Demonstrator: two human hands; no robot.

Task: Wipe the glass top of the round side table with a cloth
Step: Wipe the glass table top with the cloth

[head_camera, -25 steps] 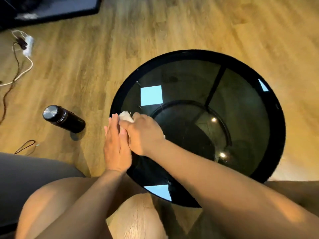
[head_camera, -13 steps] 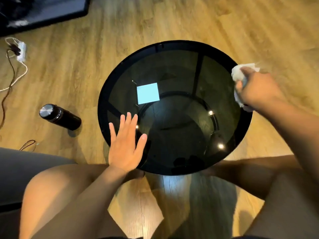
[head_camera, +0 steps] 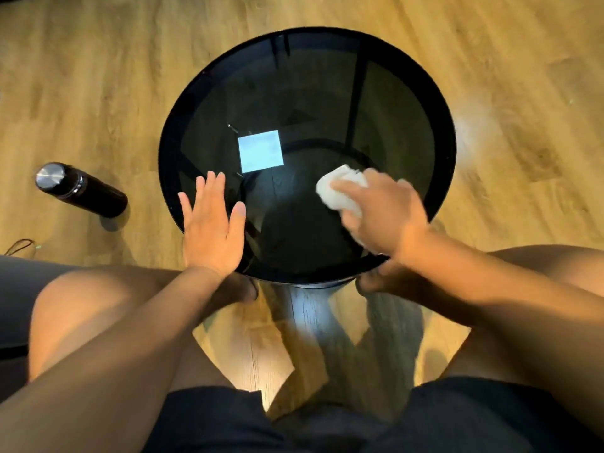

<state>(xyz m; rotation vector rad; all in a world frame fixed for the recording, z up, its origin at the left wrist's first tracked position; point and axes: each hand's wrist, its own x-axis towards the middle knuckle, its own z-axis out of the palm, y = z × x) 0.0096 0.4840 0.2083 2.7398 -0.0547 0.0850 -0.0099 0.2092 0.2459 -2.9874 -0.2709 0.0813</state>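
The round side table (head_camera: 304, 89) has a dark smoked-glass top in a black rim and stands on a wooden floor in front of my knees. My right hand (head_camera: 382, 217) presses a crumpled white cloth (head_camera: 343, 189) onto the glass in the near right part of the top. My left hand (head_camera: 212, 227) lies flat with fingers spread on the near left edge of the glass and holds nothing. A pale square reflection shows on the glass left of centre.
A black flask with a silver cap (head_camera: 80, 189) lies on the floor left of the table. A dark cord loop (head_camera: 19, 246) sits at the far left. My bare knees and dark shorts fill the bottom of the view.
My right hand swept the cloth from the left edge to the far right rim, then back toward the near middle right. My left hand stays flat on the near left edge.
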